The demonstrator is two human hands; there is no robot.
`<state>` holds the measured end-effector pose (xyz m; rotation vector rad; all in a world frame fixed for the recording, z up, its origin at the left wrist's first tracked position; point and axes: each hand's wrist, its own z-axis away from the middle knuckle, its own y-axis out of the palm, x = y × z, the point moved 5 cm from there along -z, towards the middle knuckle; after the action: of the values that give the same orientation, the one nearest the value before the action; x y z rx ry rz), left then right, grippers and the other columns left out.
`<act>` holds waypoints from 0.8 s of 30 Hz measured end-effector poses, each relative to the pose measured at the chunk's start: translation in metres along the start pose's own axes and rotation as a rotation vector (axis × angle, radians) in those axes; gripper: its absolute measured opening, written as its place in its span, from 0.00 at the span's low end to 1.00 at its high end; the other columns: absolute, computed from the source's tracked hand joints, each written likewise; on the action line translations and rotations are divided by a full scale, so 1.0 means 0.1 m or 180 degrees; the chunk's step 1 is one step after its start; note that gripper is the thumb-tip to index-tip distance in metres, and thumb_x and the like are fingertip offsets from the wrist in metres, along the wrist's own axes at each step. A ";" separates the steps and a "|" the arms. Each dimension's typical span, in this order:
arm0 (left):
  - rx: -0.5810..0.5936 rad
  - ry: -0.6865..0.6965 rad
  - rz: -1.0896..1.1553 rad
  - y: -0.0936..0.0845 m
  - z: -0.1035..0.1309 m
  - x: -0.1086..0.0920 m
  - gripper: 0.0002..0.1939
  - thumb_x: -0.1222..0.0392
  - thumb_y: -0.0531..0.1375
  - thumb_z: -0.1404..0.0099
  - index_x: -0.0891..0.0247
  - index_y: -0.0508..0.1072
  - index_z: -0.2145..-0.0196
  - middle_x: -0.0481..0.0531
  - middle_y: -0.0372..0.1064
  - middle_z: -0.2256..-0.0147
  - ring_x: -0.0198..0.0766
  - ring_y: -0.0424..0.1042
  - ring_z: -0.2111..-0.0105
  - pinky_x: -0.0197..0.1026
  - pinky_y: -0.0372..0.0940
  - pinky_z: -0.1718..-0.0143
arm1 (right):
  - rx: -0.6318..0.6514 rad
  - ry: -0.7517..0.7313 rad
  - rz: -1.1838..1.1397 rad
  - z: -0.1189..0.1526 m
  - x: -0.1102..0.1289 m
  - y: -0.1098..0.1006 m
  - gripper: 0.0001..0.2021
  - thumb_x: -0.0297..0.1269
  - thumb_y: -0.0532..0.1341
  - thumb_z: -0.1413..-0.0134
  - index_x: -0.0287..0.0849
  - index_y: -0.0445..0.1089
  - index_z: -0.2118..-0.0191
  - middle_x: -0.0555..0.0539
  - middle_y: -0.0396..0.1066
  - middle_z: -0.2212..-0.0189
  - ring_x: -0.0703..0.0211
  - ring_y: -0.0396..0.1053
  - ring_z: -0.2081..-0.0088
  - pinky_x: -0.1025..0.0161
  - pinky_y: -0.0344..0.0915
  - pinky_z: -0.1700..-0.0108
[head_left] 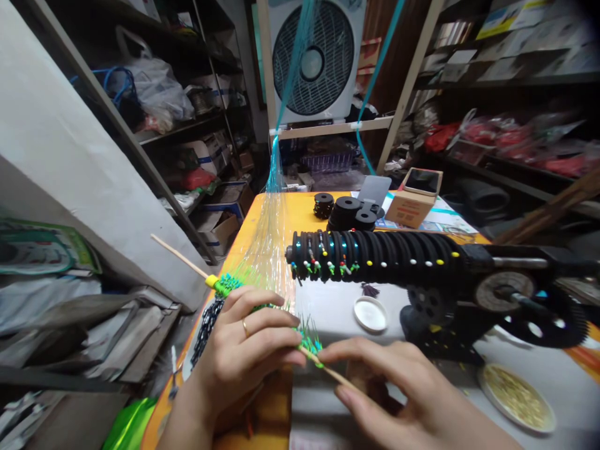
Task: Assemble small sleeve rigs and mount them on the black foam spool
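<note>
A thin wooden stick (pixel 180 256) runs slantwise from the upper left down to the lower right, held between both hands. Green and teal knotted strands (pixel 229 284) are packed along it, with a yellow band (pixel 212 280) near its far end. My left hand (pixel 257 337), wearing a ring, is closed over the middle of the stick. My right hand (pixel 384 381) pinches the near end, its fingertips beside a green loop (pixel 319 364). From the wrapped part, clear shiny threads (pixel 272 231) fan upward and gather into a teal bundle (pixel 277 150) on the wooden crossbar.
Right of the hands stands a black geared machine (pixel 450 281) carrying ridged discs with coloured pins. A small white dish (pixel 370 314) and a plate of yellowish bits (pixel 518 397) lie on the table. Black spools (pixel 347 212), a cardboard box (pixel 415 203) and a fan (pixel 313 62) are behind.
</note>
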<state>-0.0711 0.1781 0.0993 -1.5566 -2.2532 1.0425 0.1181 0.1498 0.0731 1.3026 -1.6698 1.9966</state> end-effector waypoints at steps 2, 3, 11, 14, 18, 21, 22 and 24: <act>-0.0054 -0.0027 -0.0022 -0.02 0.00 0.01 0.07 0.58 0.66 0.39 0.58 0.76 0.62 0.47 0.81 0.65 0.44 0.70 0.56 0.49 0.60 0.52 | 0.0016 0.0027 -0.0029 0.00 0.01 -0.01 0.11 0.38 0.58 0.39 0.50 0.71 0.53 0.50 0.73 0.72 0.63 0.73 0.72 0.71 0.71 0.71; -0.0081 -0.0031 -0.0053 -0.04 0.00 0.02 0.06 0.58 0.66 0.39 0.58 0.76 0.62 0.47 0.81 0.65 0.44 0.70 0.56 0.50 0.60 0.52 | 0.0018 0.0034 -0.0048 0.01 0.01 -0.01 0.09 0.38 0.57 0.39 0.50 0.71 0.55 0.50 0.73 0.72 0.63 0.73 0.72 0.71 0.71 0.72; -0.0062 -0.0028 -0.0130 -0.04 0.00 0.04 0.07 0.55 0.65 0.38 0.56 0.76 0.62 0.46 0.81 0.65 0.44 0.71 0.56 0.51 0.59 0.51 | -0.0213 -0.0414 0.0090 0.00 0.12 -0.03 0.29 0.26 0.60 0.48 0.56 0.65 0.41 0.51 0.78 0.67 0.62 0.74 0.70 0.70 0.72 0.68; -0.0065 -0.0052 -0.0051 -0.03 0.01 0.05 0.07 0.54 0.65 0.38 0.56 0.76 0.63 0.46 0.81 0.65 0.44 0.71 0.55 0.51 0.59 0.50 | -0.0208 -0.0624 0.0135 -0.01 0.17 -0.02 0.30 0.22 0.59 0.51 0.56 0.68 0.43 0.52 0.79 0.68 0.62 0.75 0.71 0.71 0.70 0.71; -0.0021 -0.0034 -0.0055 -0.02 0.00 0.04 0.07 0.55 0.66 0.39 0.57 0.76 0.63 0.46 0.81 0.65 0.43 0.71 0.55 0.51 0.60 0.50 | -0.0388 -0.0508 0.0243 0.02 0.13 -0.03 0.28 0.24 0.60 0.52 0.57 0.70 0.46 0.52 0.76 0.73 0.62 0.74 0.74 0.71 0.71 0.72; -0.0031 -0.0011 -0.0090 -0.03 -0.01 0.03 0.07 0.55 0.67 0.40 0.57 0.76 0.64 0.45 0.81 0.66 0.43 0.72 0.55 0.50 0.60 0.51 | -0.0335 -0.0298 0.0252 0.04 0.07 0.00 0.25 0.26 0.61 0.51 0.57 0.70 0.48 0.53 0.73 0.75 0.62 0.73 0.75 0.70 0.71 0.73; -0.0037 -0.0003 -0.0092 -0.03 -0.01 0.02 0.07 0.55 0.67 0.40 0.57 0.76 0.64 0.45 0.81 0.66 0.43 0.72 0.55 0.50 0.60 0.51 | -0.0294 -0.0227 0.0243 0.04 0.06 0.00 0.24 0.27 0.61 0.51 0.57 0.70 0.48 0.53 0.73 0.75 0.62 0.73 0.75 0.70 0.71 0.73; -0.0040 -0.0021 -0.0086 -0.04 0.00 0.02 0.08 0.55 0.67 0.40 0.57 0.76 0.64 0.46 0.81 0.66 0.44 0.72 0.55 0.51 0.60 0.51 | -0.0221 -0.0112 0.0216 0.04 0.04 0.01 0.21 0.28 0.61 0.49 0.56 0.70 0.50 0.53 0.72 0.75 0.62 0.72 0.75 0.70 0.70 0.74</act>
<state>-0.0748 0.1795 0.1011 -1.5255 -2.2828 1.0299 0.1166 0.1448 0.0748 1.2811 -1.8054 1.9445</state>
